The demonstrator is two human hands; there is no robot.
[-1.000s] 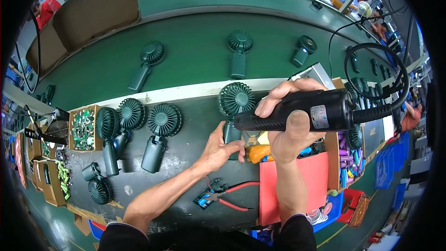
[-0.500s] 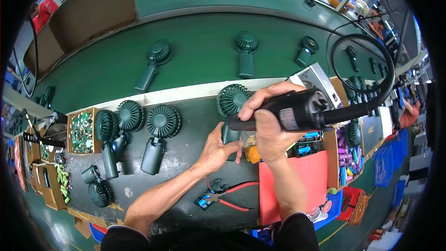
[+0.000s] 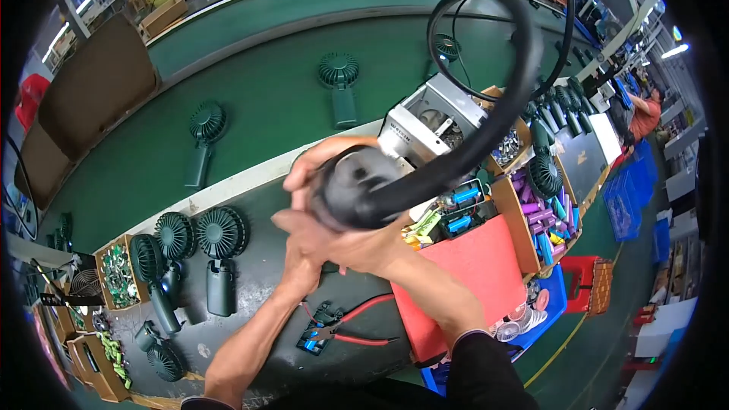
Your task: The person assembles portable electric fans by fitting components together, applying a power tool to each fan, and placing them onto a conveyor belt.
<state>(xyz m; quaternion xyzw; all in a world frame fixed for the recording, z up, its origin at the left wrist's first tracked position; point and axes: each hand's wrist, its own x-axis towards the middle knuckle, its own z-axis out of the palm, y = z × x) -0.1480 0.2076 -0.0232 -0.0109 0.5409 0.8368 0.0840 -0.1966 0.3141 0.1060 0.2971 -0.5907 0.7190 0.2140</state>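
My right hand [image 3: 364, 252] is wrapped round a black corded power screwdriver [image 3: 353, 190], blurred by motion, with its top end and thick cable facing up. Directly below is my left hand [image 3: 302, 267], its fingers mostly hidden by the tool and my right hand. A dark green sliver of a handheld fan's handle [image 3: 329, 266] shows by its fingertips; the rest of that fan is covered. To the left lie several green handheld fans [image 3: 222, 235]. Red-handled pliers [image 3: 361, 315] rest near me, over a small dark housing with blue parts [image 3: 313, 339].
A red pad [image 3: 474, 277] lies at the right, beside a box of purple and blue battery cells [image 3: 541, 216]. A silver metal device [image 3: 414, 133] stands behind my hands. More fans [image 3: 338, 68] lie on the green conveyor belt [image 3: 266, 95]. A box of circuit boards [image 3: 118, 273] is far left.
The view has shifted, so the bench appears farther left. The screwdriver has swung from lying sideways to standing upright over my left hand, covering the fan that was visible there.
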